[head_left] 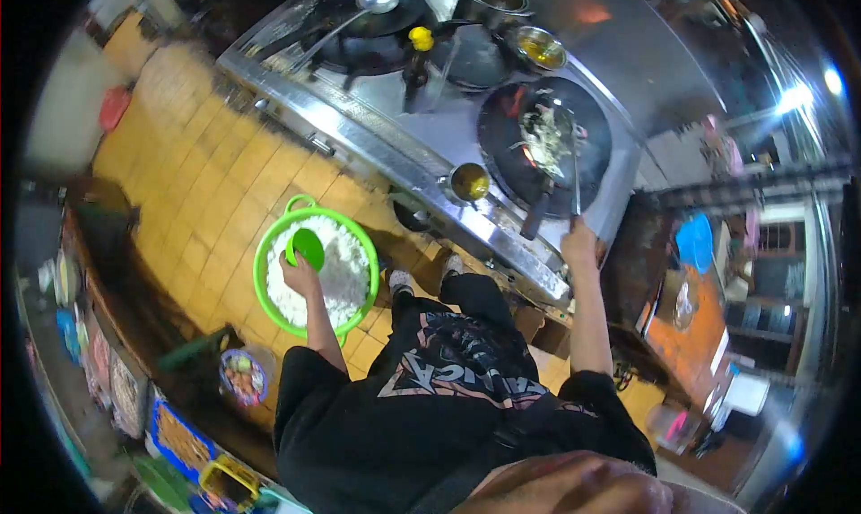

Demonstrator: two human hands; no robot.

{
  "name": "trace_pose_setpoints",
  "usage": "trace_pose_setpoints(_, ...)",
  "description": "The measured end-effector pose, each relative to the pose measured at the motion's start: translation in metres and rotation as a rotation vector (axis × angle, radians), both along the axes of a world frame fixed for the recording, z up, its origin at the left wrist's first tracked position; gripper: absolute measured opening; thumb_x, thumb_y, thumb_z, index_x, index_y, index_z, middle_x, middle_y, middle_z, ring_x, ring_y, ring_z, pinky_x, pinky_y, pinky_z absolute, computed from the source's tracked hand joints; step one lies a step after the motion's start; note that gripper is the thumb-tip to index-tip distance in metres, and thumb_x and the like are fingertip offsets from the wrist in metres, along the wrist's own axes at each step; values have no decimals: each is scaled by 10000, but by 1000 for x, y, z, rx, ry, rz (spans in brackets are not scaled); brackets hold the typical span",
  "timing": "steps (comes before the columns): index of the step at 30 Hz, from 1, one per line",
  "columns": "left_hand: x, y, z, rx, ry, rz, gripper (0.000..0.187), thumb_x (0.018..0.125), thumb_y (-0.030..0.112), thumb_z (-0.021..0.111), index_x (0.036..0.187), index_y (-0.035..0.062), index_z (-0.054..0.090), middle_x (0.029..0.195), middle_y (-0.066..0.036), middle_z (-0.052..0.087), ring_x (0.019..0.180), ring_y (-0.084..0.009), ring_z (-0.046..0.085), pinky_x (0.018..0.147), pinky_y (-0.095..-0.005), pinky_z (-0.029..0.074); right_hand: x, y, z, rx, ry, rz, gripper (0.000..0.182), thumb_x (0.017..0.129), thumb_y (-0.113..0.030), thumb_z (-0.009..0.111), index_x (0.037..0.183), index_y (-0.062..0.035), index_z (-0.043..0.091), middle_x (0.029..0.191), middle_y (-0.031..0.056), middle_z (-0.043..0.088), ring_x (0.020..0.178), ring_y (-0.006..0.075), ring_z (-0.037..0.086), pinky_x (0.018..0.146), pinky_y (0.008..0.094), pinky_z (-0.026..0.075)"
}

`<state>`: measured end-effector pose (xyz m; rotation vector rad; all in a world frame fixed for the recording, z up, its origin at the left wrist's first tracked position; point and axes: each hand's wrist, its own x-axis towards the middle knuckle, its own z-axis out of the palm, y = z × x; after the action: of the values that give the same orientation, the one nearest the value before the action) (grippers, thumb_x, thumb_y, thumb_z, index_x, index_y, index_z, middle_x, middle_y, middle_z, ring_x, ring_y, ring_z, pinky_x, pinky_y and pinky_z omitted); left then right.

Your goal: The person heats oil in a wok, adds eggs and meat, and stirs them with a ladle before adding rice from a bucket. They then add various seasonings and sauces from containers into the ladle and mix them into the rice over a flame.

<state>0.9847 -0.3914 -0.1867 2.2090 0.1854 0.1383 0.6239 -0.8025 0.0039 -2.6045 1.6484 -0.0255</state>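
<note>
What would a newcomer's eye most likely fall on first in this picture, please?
Probably the bright green basin of white rice, left of centre against the yellow tiled floor, where the left hand holds a green cup. Next might come the dark wok on the metal stove at upper right, with the right hand gripping a long-handled utensil that reaches into it.

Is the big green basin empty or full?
Not empty: white rice spreads across the basin nearly wall to wall; how deep, I cannot tell.
</note>
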Motion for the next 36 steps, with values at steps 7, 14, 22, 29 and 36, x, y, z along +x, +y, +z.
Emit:
trace_pose_setpoints(7,-52,25,10,-148,3,367,344,915,294,515,1117,24,585,1013,-183,640,930,-342,605,825,-402,451,-56,-13,13,794,-548,-380,106,825,-100,560,878,-12,531,654,87,511,495,143,517,393,303,394)
trace_pose_setpoints(14,-107,2,14,-379,149,470,492,969,394,413,1111,-50,570,1033,-224,622,962,-317,583,841,-384,433,12,-26,-63,-27,41,465,425,831,-173,628,1216,-23,526,1054,212,621,920,337,623,837,405,469)
trace_pose_setpoints(22,-142,-44,45,-882,371,92,571,948,481,423,1169,-31,549,1022,-149,621,952,-221,569,884,-341,422,261,196,-102,1525,104,831,469,916,-224,539,1344,-101,390,1085,105,573,825,123,574,540,216,457)
trace_pose_setpoints(29,-169,40,15,-510,308,493,389,876,229,608,1153,-24,507,992,-155,622,903,-224,602,804,-325,466,374,250,-142,700,-154,1373,551,775,15,477,1313,-24,368,1170,246,532,1102,411,506,907,450,429)
trace_pose_setpoints(36,-190,69,-47,-97,527,565,885,760,349,721,1437,125,197,1432,-289,194,1302,-446,262,1005,-496,331,368,308,-172,270,314,1465,616,804,32,447,1380,-118,287,1204,257,451,1026,421,537,878,490,440)
